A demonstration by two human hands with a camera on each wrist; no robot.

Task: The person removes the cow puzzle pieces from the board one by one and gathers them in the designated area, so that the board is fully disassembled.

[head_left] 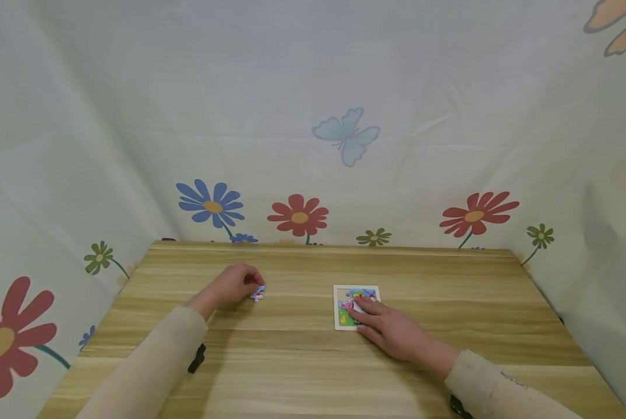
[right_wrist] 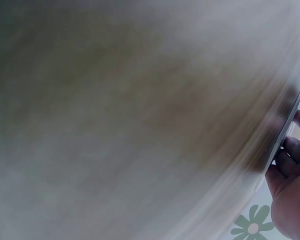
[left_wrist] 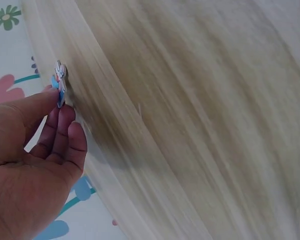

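Closer wrist views share the head view's tabletop (head_left: pixel 292 364).

2 cream sleeves (head_left: pixel 150 361), the right with a small dark marking (head_left: pixel 514 379), a black piece (head_left: pixel 196 359) beside each

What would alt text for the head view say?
A person's left hand pinches a small puzzle piece, while the right hand rests on a white-framed picture puzzle on a wooden table. Behind is a flower-patterned backdrop.

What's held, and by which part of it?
The left hand pinches a puzzle piece by its blue end; the right hand rests on the framed puzzle.
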